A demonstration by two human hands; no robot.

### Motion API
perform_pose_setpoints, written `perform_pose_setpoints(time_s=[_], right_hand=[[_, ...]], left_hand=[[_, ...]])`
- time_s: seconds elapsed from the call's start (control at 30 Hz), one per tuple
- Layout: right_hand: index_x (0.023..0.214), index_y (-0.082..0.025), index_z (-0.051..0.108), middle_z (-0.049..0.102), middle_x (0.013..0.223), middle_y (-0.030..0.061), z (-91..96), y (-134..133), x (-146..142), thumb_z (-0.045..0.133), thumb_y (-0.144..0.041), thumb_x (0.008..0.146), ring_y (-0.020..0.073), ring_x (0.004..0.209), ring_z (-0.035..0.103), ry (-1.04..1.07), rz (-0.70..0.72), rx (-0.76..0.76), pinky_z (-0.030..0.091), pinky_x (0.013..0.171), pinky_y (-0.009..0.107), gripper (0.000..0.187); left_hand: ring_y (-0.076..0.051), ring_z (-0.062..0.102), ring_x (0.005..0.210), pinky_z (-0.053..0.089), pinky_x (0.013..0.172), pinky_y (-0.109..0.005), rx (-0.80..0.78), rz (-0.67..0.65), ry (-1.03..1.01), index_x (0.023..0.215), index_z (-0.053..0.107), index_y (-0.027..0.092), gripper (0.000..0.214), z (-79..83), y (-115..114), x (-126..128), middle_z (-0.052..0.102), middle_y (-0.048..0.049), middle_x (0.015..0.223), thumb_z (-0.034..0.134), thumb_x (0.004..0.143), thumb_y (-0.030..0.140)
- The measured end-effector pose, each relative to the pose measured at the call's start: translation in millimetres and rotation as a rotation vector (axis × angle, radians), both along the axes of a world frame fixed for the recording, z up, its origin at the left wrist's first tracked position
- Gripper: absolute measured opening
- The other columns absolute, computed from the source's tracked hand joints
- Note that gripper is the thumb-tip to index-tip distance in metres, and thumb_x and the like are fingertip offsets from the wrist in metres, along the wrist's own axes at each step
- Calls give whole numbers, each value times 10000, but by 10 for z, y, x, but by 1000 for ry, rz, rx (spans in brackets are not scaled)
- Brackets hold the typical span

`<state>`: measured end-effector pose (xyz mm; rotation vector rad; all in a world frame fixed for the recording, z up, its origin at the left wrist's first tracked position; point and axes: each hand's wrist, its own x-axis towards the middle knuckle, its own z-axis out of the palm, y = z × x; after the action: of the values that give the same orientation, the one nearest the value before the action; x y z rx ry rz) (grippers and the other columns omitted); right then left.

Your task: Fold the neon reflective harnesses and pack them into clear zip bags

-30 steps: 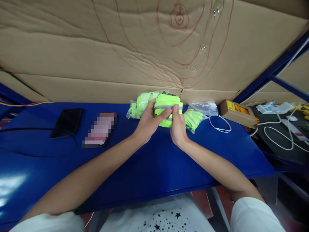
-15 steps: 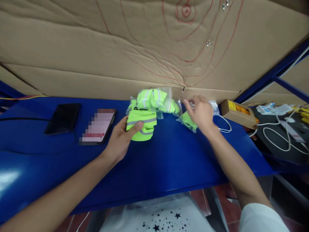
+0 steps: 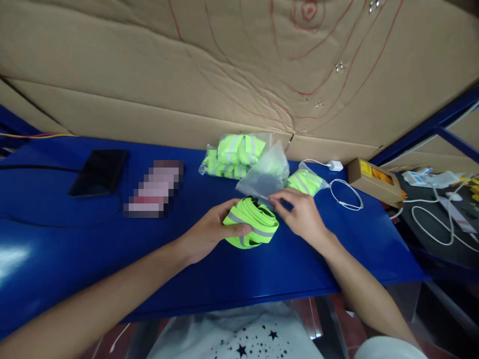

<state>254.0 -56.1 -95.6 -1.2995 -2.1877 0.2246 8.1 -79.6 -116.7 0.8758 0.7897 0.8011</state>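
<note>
My left hand [image 3: 220, 227] is closed around a rolled neon-yellow reflective strap [image 3: 254, 227] with grey stripes, thumb across its front. Beside it, my right hand [image 3: 299, 212] pinches the near edge of a clear plastic bag [image 3: 262, 172], which looks flat. That bag lies partly over a group of packed reflective straps [image 3: 239, 152] in clear bags by the cardboard wall. Another bagged reflective strap [image 3: 305, 180] rests just beyond my right hand.
A phone [image 3: 155, 189] with a blurred screen and a black tablet-like device [image 3: 99, 172] lie on the left of the blue table [image 3: 187, 289]. A white cable [image 3: 350, 194] with its charger [image 3: 335, 165] and a small cardboard box [image 3: 374, 182] are at the right.
My right hand has come back from the bagged strap and now holds a clear bag. My left hand has brought the rolled strap rightward and nearer, beside it.
</note>
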Motion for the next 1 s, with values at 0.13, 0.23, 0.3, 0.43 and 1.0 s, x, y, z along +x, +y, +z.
perform_pose_setpoints(time_s=[0.13, 0.23, 0.3, 0.43, 1.0], right_hand=[[975, -222, 771, 770, 937, 22, -165, -83, -128, 633, -222, 991, 178, 847, 730, 66, 91, -179, 503, 725, 280, 139], [990, -210, 754, 768, 962, 28, -188, -72, -117, 609, -185, 998, 174, 878, 727, 124, 113, -171, 507, 744, 275, 147], [994, -202, 735, 760, 958, 28, -148, -74, -107, 592, -190, 1014, 160, 885, 718, 185, 101, -129, 515, 773, 269, 145], [1017, -199, 706, 735, 947, 30, -50, -110, -94, 565, -243, 1046, 153, 871, 693, 196, 103, -44, 524, 795, 276, 150], [1084, -178, 697, 740, 1027, 114, -128, -134, -33, 474, -199, 1068, 245, 874, 683, -230, 20, 171, 532, 804, 400, 224]], left_hand=[[-233, 710, 1020, 556, 872, -310, -41, -35, 33, 1214, 708, 209, 691, -46, -24, 39, 758, -48, 1125, 1001, 596, 308], [-285, 679, 1129, 547, 920, -356, -38, 18, 119, 1283, 672, 201, 768, -38, -49, 61, 720, -86, 1239, 990, 602, 362], [-310, 642, 1205, 535, 942, -366, 21, 107, 211, 1244, 689, 187, 727, -17, -61, 65, 659, -108, 1347, 976, 613, 405], [-287, 669, 1139, 545, 904, -358, 23, 135, 230, 1239, 669, 192, 708, 36, -59, 59, 689, -94, 1277, 958, 636, 426], [-294, 691, 1221, 573, 983, -361, 14, -57, 78, 1505, 491, 319, 1087, 43, -9, -20, 740, -42, 1299, 1002, 551, 218]])
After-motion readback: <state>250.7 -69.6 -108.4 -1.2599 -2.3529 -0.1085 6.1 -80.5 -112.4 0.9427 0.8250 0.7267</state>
